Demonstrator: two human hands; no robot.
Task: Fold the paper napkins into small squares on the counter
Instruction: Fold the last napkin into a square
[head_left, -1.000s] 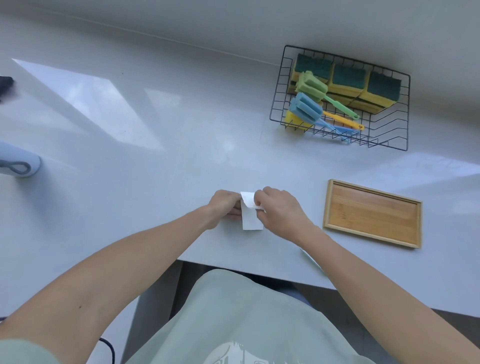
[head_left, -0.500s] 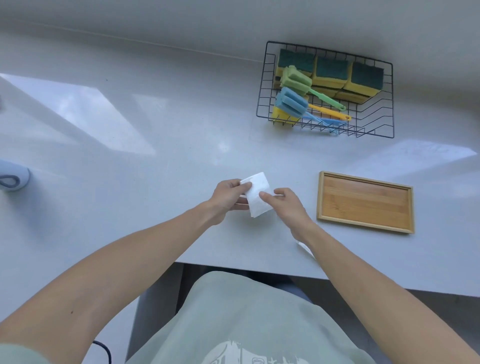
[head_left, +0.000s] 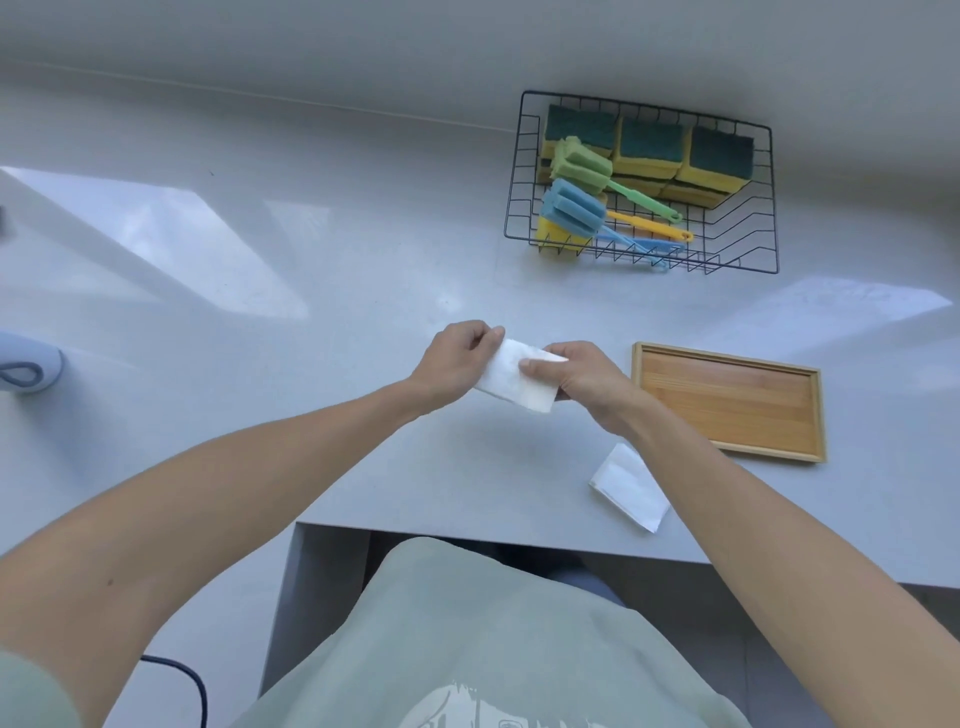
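A white paper napkin (head_left: 511, 382), folded into a strip, is held just above the pale grey counter (head_left: 311, 415) between both hands. My left hand (head_left: 454, 361) pinches its left end. My right hand (head_left: 582, 382) grips its right end, thumb on top. A second white napkin (head_left: 628, 486) lies flat on the counter near the front edge, partly under my right forearm.
A shallow bamboo tray (head_left: 727, 400) lies right of my hands. A black wire basket (head_left: 644, 182) with sponges and sponge brushes stands at the back right. A pale blue object (head_left: 28, 369) sits at the left edge. The counter's front edge runs just below the second napkin.
The napkin has been lifted and turned from a narrow upright strip to a wider strip held across between both hands. The second napkin has come into view under my right forearm.
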